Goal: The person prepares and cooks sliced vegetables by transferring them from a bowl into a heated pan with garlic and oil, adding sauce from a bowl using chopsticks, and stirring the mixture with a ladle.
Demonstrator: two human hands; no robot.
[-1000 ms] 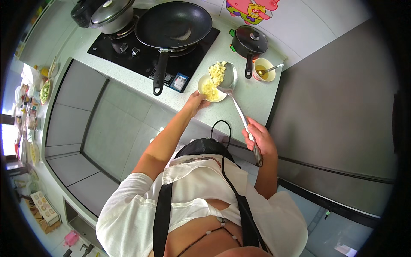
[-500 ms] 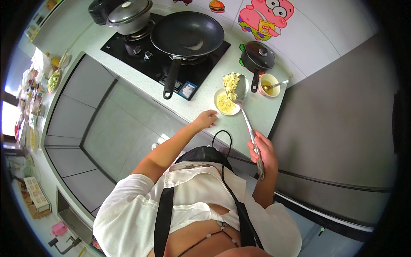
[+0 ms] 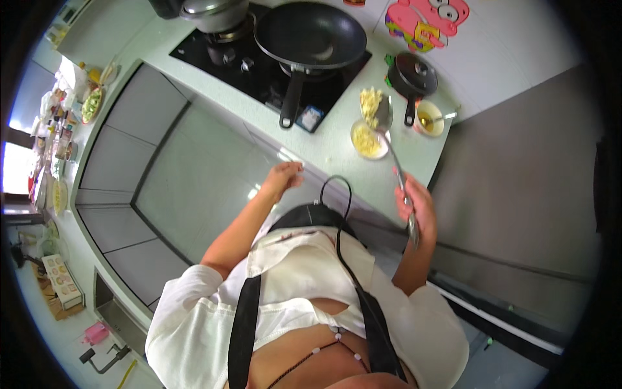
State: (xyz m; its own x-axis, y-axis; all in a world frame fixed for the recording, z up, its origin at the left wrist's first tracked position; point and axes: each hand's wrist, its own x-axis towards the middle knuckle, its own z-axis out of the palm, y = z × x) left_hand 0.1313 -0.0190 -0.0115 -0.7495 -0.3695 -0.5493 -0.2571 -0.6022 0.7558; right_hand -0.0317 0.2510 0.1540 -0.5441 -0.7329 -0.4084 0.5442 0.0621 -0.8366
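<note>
A metal spatula (image 3: 385, 118) is carrying chopped yellow food (image 3: 370, 104) at the rim of a white bowl (image 3: 383, 153) on the counter (image 3: 350, 170), the right hand's (image 3: 418, 204) fingers wrapping its handle. The left hand (image 3: 283, 180) is hovering near the counter's edge, half curled, visibly empty; beyond, a black frying pan (image 3: 311, 32) is sitting on the hob (image 3: 230, 68).

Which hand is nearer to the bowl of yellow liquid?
Right. The right hand, gripping the metal spatula, is on the person's side of the bowl of yellow liquid; the left hand is farther off, to its left, by the counter's front edge.
</note>
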